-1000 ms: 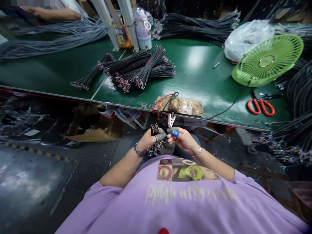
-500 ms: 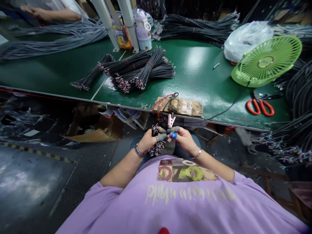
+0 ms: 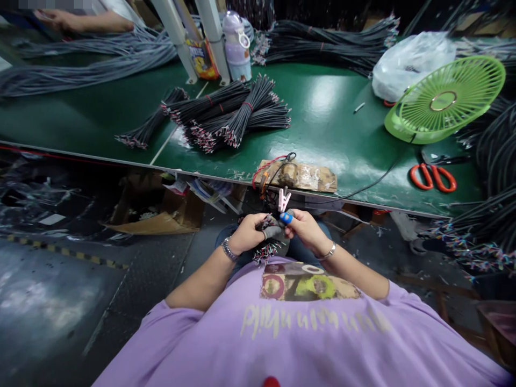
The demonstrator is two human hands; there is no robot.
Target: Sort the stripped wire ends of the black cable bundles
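Above my lap, my left hand (image 3: 250,232) is closed round a bundle of short dark cables (image 3: 266,252). Their red, white and black wire ends poke out above and below the grey-covered fingers. Close beside it, my right hand (image 3: 306,230) pinches thumb against forefinger, with blue tape (image 3: 286,217) round one digit. What the pinch holds is too small to tell. Just beyond the fingertips, a pale pink clip (image 3: 284,199) sticks up at the table's front edge. Behind it lies a tape-wrapped wooden block (image 3: 310,176) with red and black leads.
Tied cable bundles (image 3: 242,115) lie on the green table (image 3: 322,137). To the right are orange-handled scissors (image 3: 437,177), a green fan (image 3: 445,102) and a plastic bag (image 3: 411,64). A purple bottle (image 3: 237,48) stands by the posts. Another person's arm (image 3: 100,22) shows at the far left.
My left hand has turned, so the bundle's wire ends sit lower and further right. My right thumb has moved up slightly while the fingers stay pinched near the bundle.
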